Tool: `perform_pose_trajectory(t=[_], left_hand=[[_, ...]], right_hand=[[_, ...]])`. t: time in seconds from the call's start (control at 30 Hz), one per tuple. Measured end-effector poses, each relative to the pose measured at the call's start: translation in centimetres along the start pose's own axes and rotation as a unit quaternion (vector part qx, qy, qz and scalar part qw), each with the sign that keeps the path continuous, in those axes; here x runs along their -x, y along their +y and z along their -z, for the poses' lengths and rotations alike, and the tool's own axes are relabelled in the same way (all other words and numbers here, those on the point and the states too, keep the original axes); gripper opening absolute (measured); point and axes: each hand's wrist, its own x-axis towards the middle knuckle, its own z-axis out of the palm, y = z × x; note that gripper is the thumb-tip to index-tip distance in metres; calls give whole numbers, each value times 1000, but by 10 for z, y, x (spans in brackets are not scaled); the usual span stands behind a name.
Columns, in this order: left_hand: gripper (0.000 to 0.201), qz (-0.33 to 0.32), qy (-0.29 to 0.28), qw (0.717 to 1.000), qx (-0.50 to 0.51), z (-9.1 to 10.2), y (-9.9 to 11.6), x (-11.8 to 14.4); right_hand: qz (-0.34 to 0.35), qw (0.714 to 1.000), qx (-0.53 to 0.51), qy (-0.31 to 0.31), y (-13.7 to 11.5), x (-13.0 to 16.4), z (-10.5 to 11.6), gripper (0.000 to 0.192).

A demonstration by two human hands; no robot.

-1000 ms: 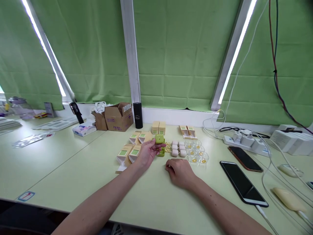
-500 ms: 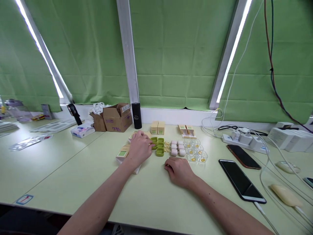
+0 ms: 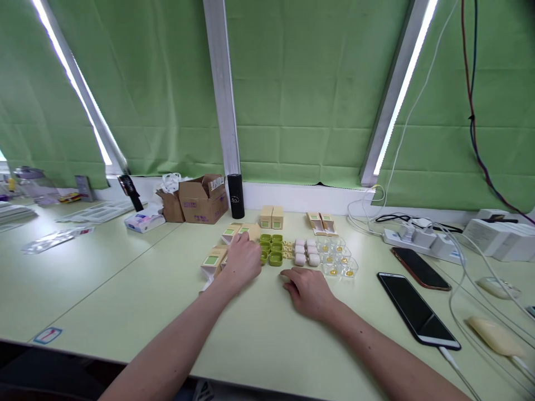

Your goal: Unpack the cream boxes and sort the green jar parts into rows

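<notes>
My left hand [image 3: 244, 260] is closed at the near left green container [image 3: 264, 258] of a small block of square green containers [image 3: 276, 258]. Its fingertips are partly hidden behind the hand. My right hand [image 3: 308, 291] rests on the table, fingers loosely bent and thumb apart, holding nothing. Beyond it stand small yellow pieces [image 3: 287, 249], pale pink blocks [image 3: 300, 259] and clear cups with yellow centres [image 3: 332, 271], all in rows. Opened beige cartons with green labels [image 3: 212, 260] lie left of and behind my left hand.
Two closed beige cartons [image 3: 271, 218] and an opened carton pair [image 3: 321, 224] stand farther back. A black tumbler [image 3: 236, 196] and cardboard box [image 3: 203, 201] are at the back left. Phones [image 3: 418, 309], cables and a power strip [image 3: 422, 245] lie to the right.
My left hand has drawn back slightly towards me, uncovering more of the left green containers and the cartons behind. My right index finger has straightened a little. The view has shifted slightly.
</notes>
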Motion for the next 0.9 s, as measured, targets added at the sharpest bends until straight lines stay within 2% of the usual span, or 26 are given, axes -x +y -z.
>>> perform_pose_trajectory(t=[0.2,0.33,0.4,0.73,0.9], left_hand=[[15,-15,-3,999,-48,-10,-1,0],[16,-3,5,1000,-4,-15,-3,0],[15,2,10,1000,18,-17,-4,0],[13,1,-13,999,-46,-19,-3,0],[12,4,-8,999,-35,-21,-5,-1]], right_hand=[[0,999,32,-13,-7,-1,3,38],[6,999,43,-16,-10,-1,5,42],[8,999,45,-17,-11,0,5,43],[11,999,41,-23,-13,-1,7,41],[9,999,42,-26,-14,-1,8,41]])
